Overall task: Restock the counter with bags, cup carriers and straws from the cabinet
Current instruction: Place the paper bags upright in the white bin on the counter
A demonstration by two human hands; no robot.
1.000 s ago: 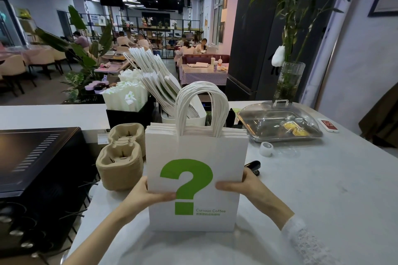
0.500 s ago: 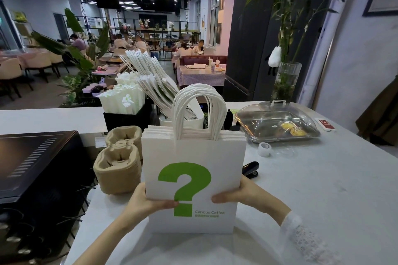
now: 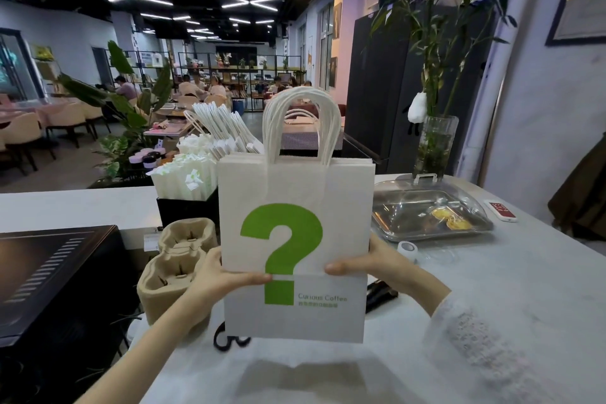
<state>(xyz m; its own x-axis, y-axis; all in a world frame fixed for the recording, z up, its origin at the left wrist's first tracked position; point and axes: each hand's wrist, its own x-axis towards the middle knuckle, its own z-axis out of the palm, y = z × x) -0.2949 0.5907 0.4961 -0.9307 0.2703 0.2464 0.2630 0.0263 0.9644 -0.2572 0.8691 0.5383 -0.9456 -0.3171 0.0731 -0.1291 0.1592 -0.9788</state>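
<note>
Both forearms reach forward from the lower edge of view, converging on a stack of white paper bags held upright above the counter. The right sleeve is white lace; the left arm is bare.

The left hand grips the stack's left edge, thumb laid across the front face toward the green question mark. The right hand grips the right edge the same way, thumb on the front. The fingers of both hands are hidden behind the bags. The bags' lower edge looks clear of the counter, though contact is hard to judge from here.

The twisted white handles stand up together above the stack. The small print under "Curious Coffee" is unreadable.

Just left of the bags sit brown pulp cup carriers, partly covered by the left hand. Behind them, a black box holds wrapped straws. More bag handles fan out behind, partly hidden. To the right, a metal tray under a clear lid, and a roll of tape.
</note>
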